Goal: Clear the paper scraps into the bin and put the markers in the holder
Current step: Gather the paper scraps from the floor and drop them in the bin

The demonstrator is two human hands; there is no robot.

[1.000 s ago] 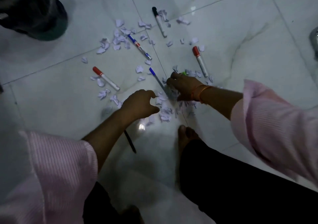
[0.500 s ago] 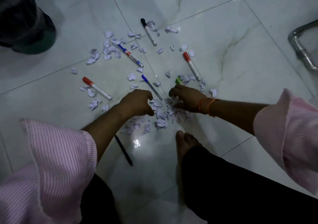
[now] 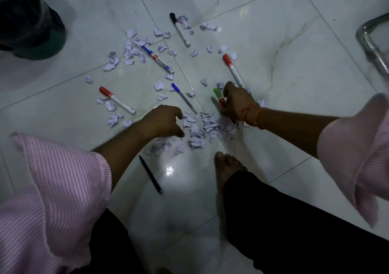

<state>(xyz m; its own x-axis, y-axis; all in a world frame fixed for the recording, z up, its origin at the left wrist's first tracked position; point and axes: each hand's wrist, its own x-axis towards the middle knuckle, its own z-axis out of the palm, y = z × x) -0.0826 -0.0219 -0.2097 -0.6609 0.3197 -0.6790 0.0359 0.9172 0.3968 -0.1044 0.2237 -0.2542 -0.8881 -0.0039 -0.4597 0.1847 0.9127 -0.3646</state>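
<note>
pale marble floor [image 3: 273,31] under everything. at its far left, the dark bin [image 3: 31,21], well apart from the mess; at the far right, a chrome tube frame [image 3: 372,42]. no holder in view.

between the two arms, a heap of paper scraps [image 3: 202,128], close to a bare foot [image 3: 227,166]; looser scraps [image 3: 130,50] scattered farther out, toward the bin.

left grip [image 3: 164,122] at the heap's left edge, fingers loosely curved, thumb apart from them, nothing visibly held. right grip [image 3: 237,103] at the heap's right edge, curled round a green-capped marker [image 3: 217,92] with the cap jutting out on the far side and something red tucked beside it, too blurred to name.

then the markers loose on the floor. red-capped marker [image 3: 232,69] just beyond the right grip, long axis running away from the person, white barrel end just beside the fingertips, cap farthest off. far nearer the right grip than the left, so judged the next pick: a short reach forward, closing across the barrel. second red-capped marker [image 3: 116,100] out to the left of the left grip; blue-capped marker [image 3: 157,59] and black-capped marker [image 3: 180,29] farther out. thin blue pen [image 3: 184,98] between the grips, black pen [image 3: 150,173] beside the left forearm.
</note>
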